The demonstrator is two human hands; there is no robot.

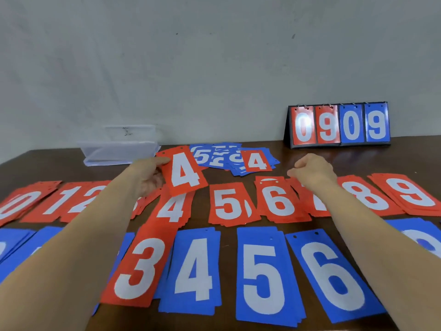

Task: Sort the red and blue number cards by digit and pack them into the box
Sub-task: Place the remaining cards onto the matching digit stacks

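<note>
red 4 card (183, 173): we see a flat matte rectangle
left hand (149, 174): pinches its edge
right hand (312, 172): curled, empty

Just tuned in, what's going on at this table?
A person is sorting number cards on the table. The left hand holds a red 4 card above the red 4 pile. The right hand hovers, fingers curled, near the red 6 pile. An unsorted pile lies behind, beside the clear box.
</note>
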